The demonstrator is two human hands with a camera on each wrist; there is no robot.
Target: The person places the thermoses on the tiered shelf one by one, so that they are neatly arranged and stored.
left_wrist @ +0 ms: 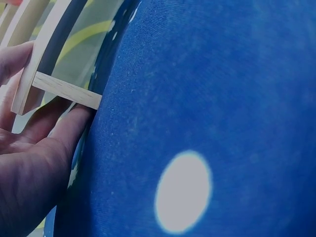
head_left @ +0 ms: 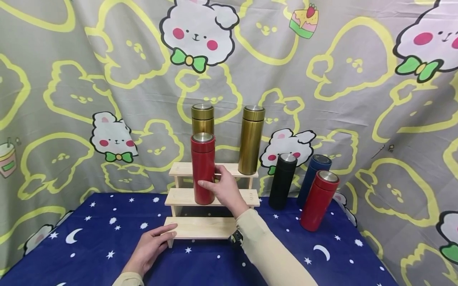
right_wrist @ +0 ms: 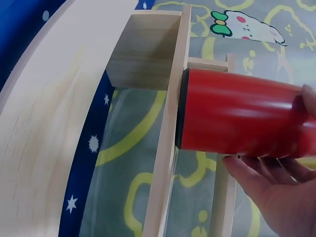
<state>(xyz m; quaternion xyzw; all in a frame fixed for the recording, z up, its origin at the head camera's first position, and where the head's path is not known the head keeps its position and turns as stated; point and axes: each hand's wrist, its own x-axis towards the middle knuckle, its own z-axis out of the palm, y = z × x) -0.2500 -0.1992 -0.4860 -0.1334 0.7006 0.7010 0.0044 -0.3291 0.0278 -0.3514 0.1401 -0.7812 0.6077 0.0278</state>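
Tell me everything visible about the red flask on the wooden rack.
The red flask is a tall, glossy cylinder with a silver metal cap and a dark band at its base, seen in the right wrist view. It stands upright on the middle step of the three-step rack, in front of a gold flask. The right hand grips its lower half, fingers curled round it. Nothing else touches it.
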